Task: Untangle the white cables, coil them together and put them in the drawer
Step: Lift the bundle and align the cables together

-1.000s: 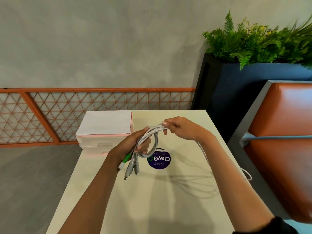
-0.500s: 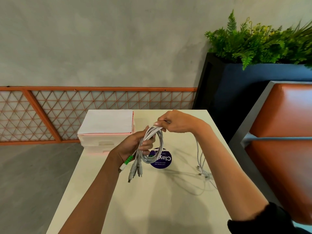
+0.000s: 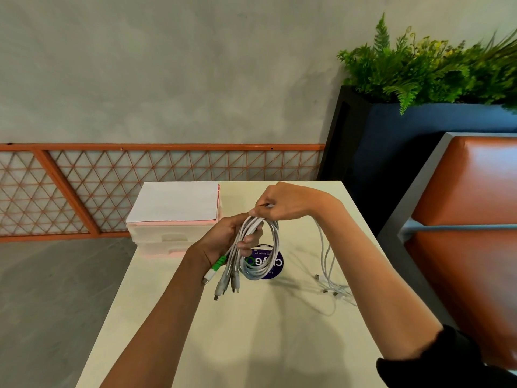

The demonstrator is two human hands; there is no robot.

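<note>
1. My left hand (image 3: 223, 239) is curled around one side of the coil of white cables (image 3: 258, 275). The thumb and the fingers close on the bundle, and the loops hang from it above the table (image 3: 251, 340).
2. My right hand (image 3: 285, 204) is just above the left one. Its fingertips pinch the strands at the top of the coil, and there the two hands almost touch.
3. Below my left hand several plug ends (image 3: 225, 287) come out of the bundle and point toward me. One of them has a green collar (image 3: 219, 263).
4. From under my right hand the uncoiled part of the cables goes down to the table. The loose tails (image 3: 331, 289) lie near the right edge, with small metal plugs at their ends.
5. A round purple sticker (image 3: 277, 266) is on the cream table behind the coil, partly hidden by it.
6. The drawer unit (image 3: 165, 239), pale pink, stands at the far left corner of the table, with its drawers pushed in. A white sheet (image 3: 176, 201) lies on top. All the cables are outside it.
7. At the right there is an orange bench (image 3: 475, 219) and a dark planter (image 3: 405, 141) with green plants (image 3: 419, 68). An orange lattice (image 3: 112, 186) runs along the grey wall.
</note>
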